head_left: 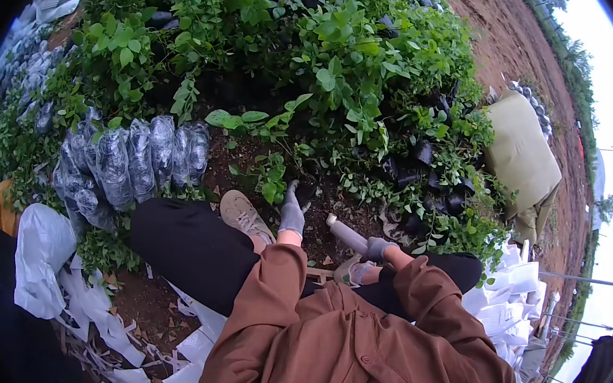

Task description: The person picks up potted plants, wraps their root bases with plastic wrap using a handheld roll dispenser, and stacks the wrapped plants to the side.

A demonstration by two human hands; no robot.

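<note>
My left hand (292, 213), in a grey glove, reaches down to the soil between my shoes. Its fingers and thumb close around a small dark nursery bag (307, 191), partly hidden by the glove; a leafy seedling (272, 178) stands just beside it. In my right hand (380, 248), also gloved, is a roll of stretch film (350, 237), its pale core end pointing up and left. To the left stand several bundles wrapped in clear film (129, 164), lined up in a row.
Dense green seedlings (352, 47) in black bags (424, 152) fill the ground ahead. A stuffed olive sack (523, 152) lies at right. White sheets (504, 294) and a white plastic bag (41, 254) lie on either side. Part of a low wooden seat (319, 274) shows beneath me.
</note>
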